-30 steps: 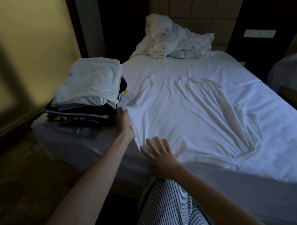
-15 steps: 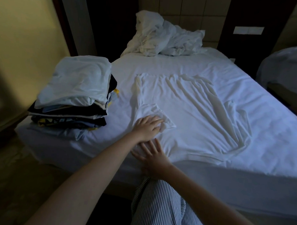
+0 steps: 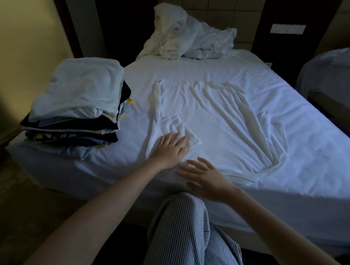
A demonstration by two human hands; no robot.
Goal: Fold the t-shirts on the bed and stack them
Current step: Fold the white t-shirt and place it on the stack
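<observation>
White t-shirt (image 3: 219,126) lies spread flat mid-bed, soft thin cloth with long ridged wrinkles, its left sleeve (image 3: 175,122) folded inward into a creased flap. Left hand (image 3: 168,148) lies palm down on that flap, fingers straight, gripping nothing. Right hand (image 3: 205,177) is open, fingers spread, over the shirt's near edge; contact unclear. Stack of folded shirts (image 3: 78,108) sits on the bed's left corner, pale top layer, dark and yellow-patterned layers under. Bed (image 3: 290,168) has a smooth white sheet. Crumpled white bedding (image 3: 186,36) sits at the head. Striped trousers (image 3: 185,231) are at the bottom.
</observation>
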